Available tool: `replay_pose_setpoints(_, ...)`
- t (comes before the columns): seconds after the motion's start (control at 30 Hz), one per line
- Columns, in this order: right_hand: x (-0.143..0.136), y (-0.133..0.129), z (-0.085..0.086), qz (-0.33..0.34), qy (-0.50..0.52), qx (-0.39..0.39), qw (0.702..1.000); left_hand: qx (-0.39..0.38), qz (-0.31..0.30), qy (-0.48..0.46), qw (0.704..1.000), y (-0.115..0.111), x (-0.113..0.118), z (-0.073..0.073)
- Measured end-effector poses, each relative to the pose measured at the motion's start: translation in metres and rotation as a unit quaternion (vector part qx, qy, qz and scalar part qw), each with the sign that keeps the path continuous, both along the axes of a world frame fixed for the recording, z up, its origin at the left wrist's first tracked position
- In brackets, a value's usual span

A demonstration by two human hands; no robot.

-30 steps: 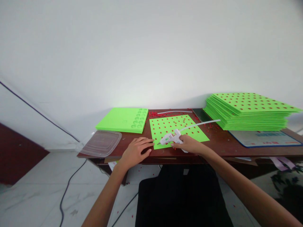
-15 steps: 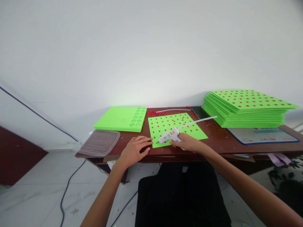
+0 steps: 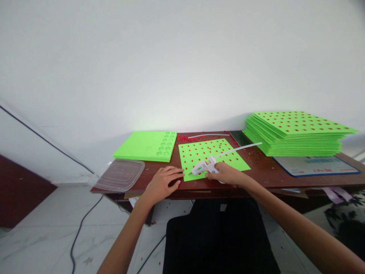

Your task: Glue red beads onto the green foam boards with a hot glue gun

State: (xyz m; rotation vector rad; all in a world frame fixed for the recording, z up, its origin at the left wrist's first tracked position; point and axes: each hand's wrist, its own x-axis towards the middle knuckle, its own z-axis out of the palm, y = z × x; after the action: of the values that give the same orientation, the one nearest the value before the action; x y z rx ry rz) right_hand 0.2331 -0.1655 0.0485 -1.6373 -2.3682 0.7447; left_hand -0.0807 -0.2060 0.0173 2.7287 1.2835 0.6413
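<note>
My right hand (image 3: pixel 224 173) is wrapped round a white glue gun (image 3: pixel 205 166), whose nozzle points left and down at the near left corner of a green sheet (image 3: pixel 238 163). A long glue stick (image 3: pixel 242 147) sticks out of the gun's back end. Rows of small red pieces (image 3: pixel 183 150) dot the sheet. Flat on the desk, my left hand (image 3: pixel 164 182) has its fingers stretched out, the fingertips touching the sheet's left edge. The spot right under the nozzle is too small to make out.
A stack of plain green sheets (image 3: pixel 137 146) lies left, with a clear plastic lid (image 3: pixel 121 175) before it. Loose red pieces (image 3: pixel 184 139) and another glue stick (image 3: pixel 208 134) lie behind. On the right, a tall stack of dotted green sheets (image 3: pixel 296 142) overlaps a blue-edged board (image 3: pixel 319 167).
The whole view has shifted slightly. The glue gun's nozzle stays near the same corner of the sheet, and both hands keep almost the same place.
</note>
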Motion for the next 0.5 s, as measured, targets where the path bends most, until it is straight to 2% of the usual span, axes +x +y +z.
replay_pose_setpoints(0.2,0.0,0.003,0.0,-0.012,0.004,-0.018,1.0,-0.003,0.001,0.003,1.0,-0.002,0.001,0.003)
replay_pose_setpoints(0.33,0.021,0.005,0.003,-0.046,-0.006,-0.041,0.998,-0.003,-0.001,0.0,1.0,-0.003,0.0,0.004)
replay_pose_setpoints(0.5,0.038,0.0,0.003,-0.039,-0.037,-0.031,0.998,0.001,-0.002,-0.007,1.0,-0.002,0.0,0.002)
